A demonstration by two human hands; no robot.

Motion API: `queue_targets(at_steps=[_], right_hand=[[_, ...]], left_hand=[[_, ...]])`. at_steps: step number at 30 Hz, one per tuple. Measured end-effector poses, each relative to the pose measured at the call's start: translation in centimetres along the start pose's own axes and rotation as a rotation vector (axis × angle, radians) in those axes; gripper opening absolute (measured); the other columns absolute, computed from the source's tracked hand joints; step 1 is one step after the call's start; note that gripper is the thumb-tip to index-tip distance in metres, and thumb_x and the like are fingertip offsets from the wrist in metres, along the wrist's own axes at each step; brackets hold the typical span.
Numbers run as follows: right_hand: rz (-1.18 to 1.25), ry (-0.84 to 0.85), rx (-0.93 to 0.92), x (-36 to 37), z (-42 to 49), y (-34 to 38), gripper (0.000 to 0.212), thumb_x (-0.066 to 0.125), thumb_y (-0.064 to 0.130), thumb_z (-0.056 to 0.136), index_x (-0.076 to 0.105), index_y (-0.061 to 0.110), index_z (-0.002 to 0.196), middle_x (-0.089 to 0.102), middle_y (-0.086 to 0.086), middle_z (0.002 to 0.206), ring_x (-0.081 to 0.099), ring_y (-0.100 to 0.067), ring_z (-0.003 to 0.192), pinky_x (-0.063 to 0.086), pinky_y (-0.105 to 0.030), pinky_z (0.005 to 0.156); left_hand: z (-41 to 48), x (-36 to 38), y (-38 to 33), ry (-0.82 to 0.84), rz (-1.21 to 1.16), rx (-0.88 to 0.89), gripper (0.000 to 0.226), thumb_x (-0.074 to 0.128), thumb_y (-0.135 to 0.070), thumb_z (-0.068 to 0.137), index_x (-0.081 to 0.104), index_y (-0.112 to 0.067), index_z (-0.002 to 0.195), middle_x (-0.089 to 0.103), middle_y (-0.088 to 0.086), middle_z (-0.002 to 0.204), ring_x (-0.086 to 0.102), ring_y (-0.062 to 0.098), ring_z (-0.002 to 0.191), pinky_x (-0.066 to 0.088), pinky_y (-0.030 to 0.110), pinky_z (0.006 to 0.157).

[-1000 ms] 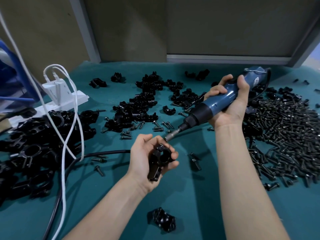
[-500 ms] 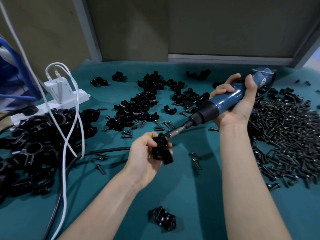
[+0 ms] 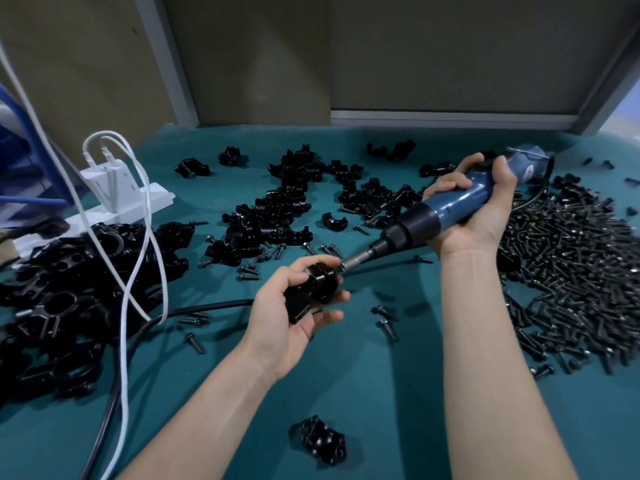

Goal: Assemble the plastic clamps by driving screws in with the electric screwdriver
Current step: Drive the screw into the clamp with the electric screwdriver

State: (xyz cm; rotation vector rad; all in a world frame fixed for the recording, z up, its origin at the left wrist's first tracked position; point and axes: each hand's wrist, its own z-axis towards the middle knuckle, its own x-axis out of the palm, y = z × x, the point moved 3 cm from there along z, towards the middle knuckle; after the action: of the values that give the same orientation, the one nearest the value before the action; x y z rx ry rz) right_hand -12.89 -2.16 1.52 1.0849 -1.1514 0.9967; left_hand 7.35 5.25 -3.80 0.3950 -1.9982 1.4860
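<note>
Now the left hand (image 3: pixel 287 320) has turned the plastic clamp (image 3: pixel 317 287) on edge, fingers curled round it above the green mat (image 3: pixel 381 393). The bit of the electric screwdriver (image 3: pixel 446 211), gripped in the right hand (image 3: pixel 481 216), has come in to touch the clamp's upper side. A screw looks about to be driven. I count one screwdriver, one clamp in hand, and one lone clamp (image 3: pixel 322 443) nearest the person. The screw heap (image 3: pixel 571 271) and the clamp-part piles (image 3: pixel 277 216) are beyond counting.
</note>
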Motion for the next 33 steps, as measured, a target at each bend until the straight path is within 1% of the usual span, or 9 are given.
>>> queue_targets(at_steps=[2, 4, 8, 11, 16, 20, 25, 30, 33], right_hand=[[-0.041, -0.016, -0.004, 0.1, 0.0, -0.2, 0.016, 0.064, 0.028, 0.078, 0.063, 0.012, 0.073, 0.062, 0.007, 0.071, 0.05, -0.006, 0.045, 0.046, -0.017, 0.047], [-0.052, -0.031, 0.001, 0.1, 0.0, -0.4, 0.015, 0.065, 0.027, 0.078, 0.062, 0.012, 0.074, 0.064, 0.007, 0.072, 0.05, -0.006, 0.045, 0.045, -0.017, 0.047], [-0.072, -0.044, 0.022, 0.3, -0.1, -0.9, 0.013, 0.067, 0.025, 0.076, 0.061, 0.013, 0.077, 0.064, 0.007, 0.074, 0.049, -0.005, 0.046, 0.045, -0.017, 0.047], [-0.092, -0.042, 0.048, 0.5, -0.1, -1.3, 0.013, 0.068, 0.025, 0.075, 0.06, 0.015, 0.077, 0.063, 0.008, 0.077, 0.047, -0.004, 0.047, 0.044, -0.016, 0.048], [-0.114, -0.035, 0.056, 0.9, -0.3, -1.6, 0.014, 0.067, 0.025, 0.075, 0.058, 0.015, 0.078, 0.063, 0.009, 0.078, 0.046, -0.004, 0.046, 0.043, -0.016, 0.048], [-0.115, -0.026, 0.051, 1.1, -0.4, -1.7, 0.013, 0.066, 0.026, 0.075, 0.059, 0.015, 0.077, 0.063, 0.009, 0.076, 0.047, -0.004, 0.046, 0.044, -0.016, 0.048], [-0.111, -0.007, 0.045, 1.2, -0.3, -1.8, 0.013, 0.066, 0.026, 0.076, 0.06, 0.015, 0.076, 0.062, 0.009, 0.073, 0.047, -0.005, 0.046, 0.044, -0.016, 0.047], [-0.109, 0.019, 0.057, 1.2, -0.3, -2.2, 0.013, 0.065, 0.026, 0.076, 0.06, 0.015, 0.077, 0.062, 0.009, 0.077, 0.047, -0.005, 0.046, 0.044, -0.017, 0.047], [-0.115, 0.031, 0.062, 1.3, -0.2, -2.4, 0.013, 0.066, 0.026, 0.074, 0.06, 0.015, 0.074, 0.061, 0.009, 0.072, 0.048, -0.005, 0.045, 0.045, -0.017, 0.046]], left_hand=[[0.0, 0.3, 0.0, 0.055, -0.087, -0.052, 0.039, 0.041, -0.013, 0.074, 0.075, -0.009, 0.09, 0.071, 0.018, 0.094, 0.07, 0.035, 0.085, 0.058, 0.029, 0.054], [0.0, 0.3, 0.1, 0.063, -0.135, -0.085, 0.041, 0.039, -0.008, 0.072, 0.076, -0.007, 0.09, 0.071, 0.021, 0.099, 0.07, 0.038, 0.088, 0.058, 0.027, 0.051], [-0.1, 0.3, 0.0, -0.028, -0.052, -0.06, 0.033, 0.043, -0.014, 0.068, 0.075, -0.01, 0.075, 0.071, 0.013, 0.082, 0.068, 0.023, 0.071, 0.046, 0.02, 0.039], [-0.3, 0.5, -0.2, -0.072, -0.016, -0.043, 0.021, 0.056, -0.025, 0.074, 0.071, -0.011, 0.068, 0.069, 0.009, 0.076, 0.062, 0.021, 0.067, 0.041, 0.018, 0.036], [-0.1, 0.4, 0.0, -0.167, -0.006, -0.012, 0.038, 0.053, -0.027, 0.094, 0.065, -0.013, 0.061, 0.068, 0.007, 0.071, 0.059, 0.018, 0.063, 0.044, 0.017, 0.038], [0.1, 0.5, -0.3, -0.167, -0.003, -0.001, 0.045, 0.048, -0.028, 0.098, 0.065, -0.015, 0.058, 0.067, 0.005, 0.065, 0.057, 0.018, 0.062, 0.044, 0.017, 0.038], [0.0, 0.6, -0.3, -0.181, -0.005, -0.004, 0.044, 0.048, -0.027, 0.099, 0.065, -0.015, 0.06, 0.065, 0.006, 0.065, 0.058, 0.018, 0.059, 0.047, 0.017, 0.04], [-0.1, 0.6, -0.2, -0.184, 0.003, -0.022, 0.029, 0.046, -0.024, 0.1, 0.063, -0.012, 0.081, 0.065, 0.007, 0.064, 0.059, 0.018, 0.056, 0.044, 0.016, 0.038], [0.1, 0.3, -0.3, -0.172, -0.071, -0.059, 0.027, 0.045, -0.024, 0.1, 0.061, -0.008, 0.086, 0.062, 0.01, 0.065, 0.058, 0.02, 0.057, 0.041, 0.017, 0.037]])
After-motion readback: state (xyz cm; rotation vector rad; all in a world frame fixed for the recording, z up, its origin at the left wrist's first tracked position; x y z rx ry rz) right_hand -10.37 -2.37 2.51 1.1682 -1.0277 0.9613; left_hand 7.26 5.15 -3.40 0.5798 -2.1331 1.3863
